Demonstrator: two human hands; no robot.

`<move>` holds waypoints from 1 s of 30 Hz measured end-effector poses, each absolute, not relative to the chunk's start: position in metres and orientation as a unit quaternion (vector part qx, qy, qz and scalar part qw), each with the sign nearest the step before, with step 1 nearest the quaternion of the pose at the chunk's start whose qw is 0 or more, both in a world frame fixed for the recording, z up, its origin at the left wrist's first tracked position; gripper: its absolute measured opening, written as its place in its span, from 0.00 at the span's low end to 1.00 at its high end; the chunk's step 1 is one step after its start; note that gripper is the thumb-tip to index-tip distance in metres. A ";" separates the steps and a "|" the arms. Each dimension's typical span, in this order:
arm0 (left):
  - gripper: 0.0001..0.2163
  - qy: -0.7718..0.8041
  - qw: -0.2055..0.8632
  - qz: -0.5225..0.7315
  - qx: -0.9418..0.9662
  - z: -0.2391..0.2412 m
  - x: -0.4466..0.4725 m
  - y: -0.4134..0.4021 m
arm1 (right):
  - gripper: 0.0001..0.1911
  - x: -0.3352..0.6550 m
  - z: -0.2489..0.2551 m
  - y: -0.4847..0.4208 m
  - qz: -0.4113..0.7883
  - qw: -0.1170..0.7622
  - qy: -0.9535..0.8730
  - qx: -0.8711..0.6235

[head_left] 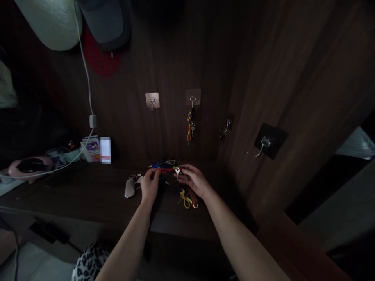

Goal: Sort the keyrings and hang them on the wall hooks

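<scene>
Both my hands are over a dark wooden shelf, working on a bunch of keys [168,166] with red, blue and yellow cords. My left hand [150,183] pinches the red cord at its left end. My right hand [193,180] pinches the same bunch at its right end, beside a small silver key. Yellow and red loops [187,201] lie on the shelf under my right wrist. A silver key fob [129,187] rests just left of my left hand. On the wall above, a beaded keychain [190,127] hangs from one adhesive hook.
Other wall hooks hang bare: one [152,100] left of the keychain, two [265,142] on the right panel. A white cable [88,78] runs down to a plug. Small boxes [92,148] and a pink dish [29,167] stand at the shelf's left. The light is dim.
</scene>
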State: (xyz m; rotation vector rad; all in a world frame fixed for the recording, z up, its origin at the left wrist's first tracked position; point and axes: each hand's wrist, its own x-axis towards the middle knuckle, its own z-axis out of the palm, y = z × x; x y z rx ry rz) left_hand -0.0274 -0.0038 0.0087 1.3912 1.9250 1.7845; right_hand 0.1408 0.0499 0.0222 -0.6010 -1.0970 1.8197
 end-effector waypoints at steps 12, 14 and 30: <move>0.13 0.636 0.097 0.596 0.480 0.013 -0.024 -0.007 | 0.08 0.143 0.028 0.047 0.716 0.453 -0.460 -0.264; 0.13 0.620 0.101 0.591 0.505 0.013 -0.023 -0.008 | 0.09 0.142 0.028 0.046 0.693 0.450 -0.481 -0.291; 0.08 0.576 0.116 0.563 0.582 0.015 -0.016 -0.012 | 0.15 0.129 0.026 0.035 0.424 0.382 -0.763 -0.304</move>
